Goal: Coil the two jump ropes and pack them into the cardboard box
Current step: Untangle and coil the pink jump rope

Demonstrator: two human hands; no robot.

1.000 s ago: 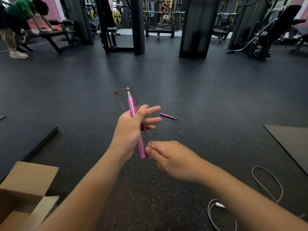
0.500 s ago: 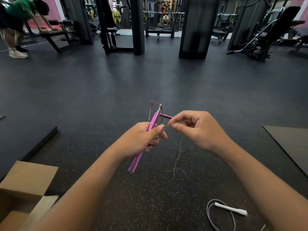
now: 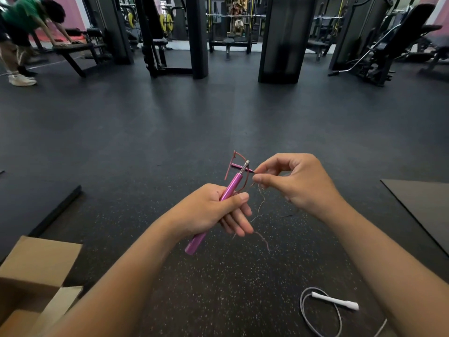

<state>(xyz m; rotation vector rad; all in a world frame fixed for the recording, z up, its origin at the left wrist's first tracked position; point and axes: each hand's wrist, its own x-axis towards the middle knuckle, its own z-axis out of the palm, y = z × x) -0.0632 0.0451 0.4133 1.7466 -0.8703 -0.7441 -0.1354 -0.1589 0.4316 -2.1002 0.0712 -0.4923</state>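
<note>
1. The dark speckled gym floor (image 3: 170,276) fills most of the frame, with weight machines (image 3: 374,52) and black pillars across the top edge.
2. A darker floor mat (image 3: 36,203) lies at the left edge, and another mat (image 3: 422,205) at the right edge.
3. A person in a green top (image 3: 21,18) bends over a bench (image 3: 73,48) in the upper left corner.
4. The cardboard box (image 3: 41,261) sits in the lower left corner, its flaps open; its inside is mostly out of frame.
5. The left hand (image 3: 209,211), just below frame centre, grips the pink handle (image 3: 229,190). The thumb lies across the handle, while the other fingers stretch loosely beneath it. The handle tilts up to the right, its silver tip uppermost.
6. The right hand (image 3: 296,183), right of centre, has thumb and forefinger curled together, pinching the thin reddish cord (image 3: 261,205) next to the handle's tip.
7. The cord loops above the tip and trails down between the hands toward the floor.
8. The white jump rope (image 3: 318,312) lies on the floor at the lower right, loosely looped, partly hidden by the right forearm. Its white handle (image 3: 335,300) lies across the loop.
9. A second pink handle (image 3: 239,167) lies on the floor, seen just behind the held handle's tip.
</note>
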